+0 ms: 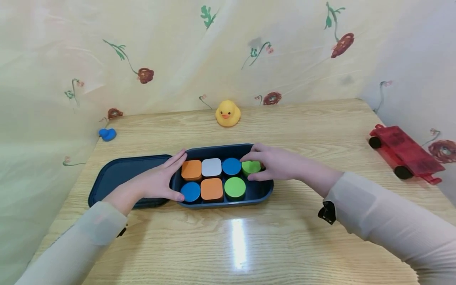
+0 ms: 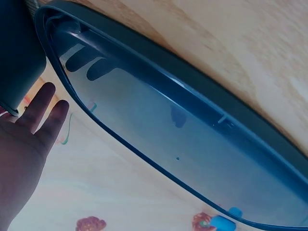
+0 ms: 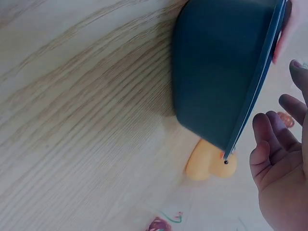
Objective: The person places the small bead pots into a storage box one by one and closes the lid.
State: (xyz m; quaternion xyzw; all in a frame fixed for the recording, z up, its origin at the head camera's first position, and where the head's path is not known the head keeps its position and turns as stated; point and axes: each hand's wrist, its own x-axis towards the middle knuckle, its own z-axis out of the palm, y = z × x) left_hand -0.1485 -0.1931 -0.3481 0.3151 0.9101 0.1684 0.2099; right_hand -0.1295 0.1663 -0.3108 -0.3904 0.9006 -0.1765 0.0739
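Note:
In the head view, a deep dark blue box (image 1: 261,193) with rounded ends holds several blocks in two rows. Among them are square orange blocks (image 1: 211,189), a square white block (image 1: 211,167), and round blue (image 1: 232,166) and green ones. My left hand (image 1: 158,180) spans the box's left end, its fingers straight, thumb at the front rim beside a round blue block (image 1: 190,192). At the right end, my right hand (image 1: 274,162) pinches a round green block (image 1: 251,167) of the back row. The right wrist view shows bent fingers (image 3: 262,130) above the box rim, the block hidden.
A shallow dark blue lid-like tray (image 1: 117,174) lies left of the box, under the left forearm. Behind stand a yellow rubber duck (image 1: 228,113) and a small blue duck (image 1: 108,134). A red toy cart (image 1: 406,150) sits at the right by the curtain.

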